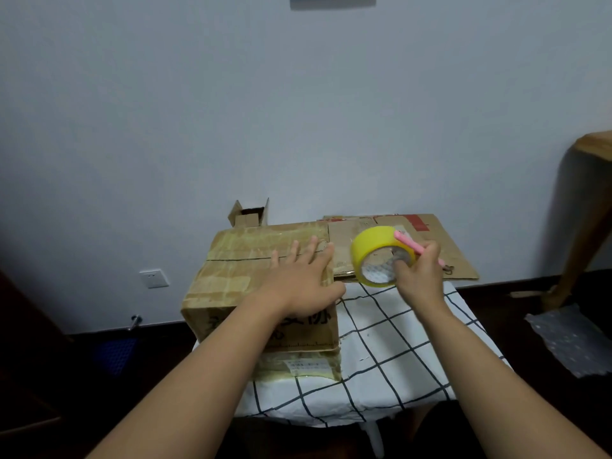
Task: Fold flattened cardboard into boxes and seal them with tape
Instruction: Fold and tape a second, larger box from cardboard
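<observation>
Pressing down: left hand [299, 276] lies flat, fingers spread, on top of the box [258, 286], near its right edge, holding the closed flaps. The centre seam runs at 9 o'clock from the fingertips and looks untaped along that line, though old tape patches cover much of the top.

Right hand [419, 276] sits at 3 o'clock of the left, just off the box's edge. Its fingers curl through the core of the yellow tape roll [381, 256] and also pinch a pink cutter [410, 248] against the roll's upper rim. Can't tell whether a free tape end is peeled off yet.

Flat cardboard [414, 246] lies under and behind the roll, at 12–2 o'clock, on the checked cloth [397, 342]. A small open box [250, 215] stands at 11 o'clock by the wall.

Step, as I read it: box is folded, sealing is starting. Next move calls for finding the tape end, sticking it at the right end of the seam, then pulling toward 9 o'clock while the left hand keeps the flaps shut. Cutter in the same grip makes that awkward.
</observation>
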Motion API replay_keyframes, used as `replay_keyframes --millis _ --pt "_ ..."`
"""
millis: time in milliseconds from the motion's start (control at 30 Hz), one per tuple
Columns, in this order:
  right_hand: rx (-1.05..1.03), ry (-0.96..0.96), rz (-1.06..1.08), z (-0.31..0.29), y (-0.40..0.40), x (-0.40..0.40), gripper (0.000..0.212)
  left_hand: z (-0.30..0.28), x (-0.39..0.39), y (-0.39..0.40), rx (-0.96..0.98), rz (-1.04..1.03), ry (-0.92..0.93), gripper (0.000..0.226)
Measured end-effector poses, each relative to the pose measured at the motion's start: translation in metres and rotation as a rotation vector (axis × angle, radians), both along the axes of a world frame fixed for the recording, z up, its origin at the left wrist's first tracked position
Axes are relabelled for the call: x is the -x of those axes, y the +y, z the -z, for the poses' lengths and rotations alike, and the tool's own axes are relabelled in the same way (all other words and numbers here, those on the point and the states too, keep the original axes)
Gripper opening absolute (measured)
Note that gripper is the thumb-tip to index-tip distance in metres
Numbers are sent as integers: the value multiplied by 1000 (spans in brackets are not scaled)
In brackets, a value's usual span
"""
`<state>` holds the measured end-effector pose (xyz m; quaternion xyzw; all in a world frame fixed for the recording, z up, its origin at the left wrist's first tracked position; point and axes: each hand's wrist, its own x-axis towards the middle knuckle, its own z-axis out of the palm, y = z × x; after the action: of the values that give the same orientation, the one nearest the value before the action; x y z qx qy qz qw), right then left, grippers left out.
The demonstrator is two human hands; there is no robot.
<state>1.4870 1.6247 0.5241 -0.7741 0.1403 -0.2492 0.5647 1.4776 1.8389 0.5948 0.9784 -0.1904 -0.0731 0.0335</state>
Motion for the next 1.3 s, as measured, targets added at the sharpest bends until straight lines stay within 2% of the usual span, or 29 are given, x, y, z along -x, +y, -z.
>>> replay_keyframes --millis 100,233,567,633,800,867,967,1033,1100,1200,1233,1300 --pt "174 57 61 10 -27 11 28 -2 3 0 -1 9 -3 72" --pt "363 53 12 31 -34 15 23 -3 0 -1 24 19 -11 68" --pt "442 148 -116 55 -22 12 36 -9 -7 -10 39 -2 -21 59" --pt "512 145 -135 56 -22 12 36 -8 -7 -10 42 -6 -19 58" --pt "714 32 -19 48 -27 8 41 -6 -5 -12 39 -18 -23 59" --pt "531 49 11 49 -25 7 37 -5 -5 -12 48 -17 -18 58" --pt "10 142 -30 47 -21 8 35 -3 -3 -10 73 -16 -18 57" --pt "-76 174 -82 51 -20 12 36 -1 -4 -9 82 -17 -21 57" --pt "139 192 -135 57 -28 18 39 0 -4 -8 80 -15 -26 57" --pt "654 207 -113 64 -53 24 39 1 -3 -7 74 -12 -22 58" --pt "733 197 -89 65 -60 24 40 1 -2 -7 67 -8 -23 58" --pt "721 187 -22 65 -65 22 41 -1 -3 -8 65 -7 -23 58"
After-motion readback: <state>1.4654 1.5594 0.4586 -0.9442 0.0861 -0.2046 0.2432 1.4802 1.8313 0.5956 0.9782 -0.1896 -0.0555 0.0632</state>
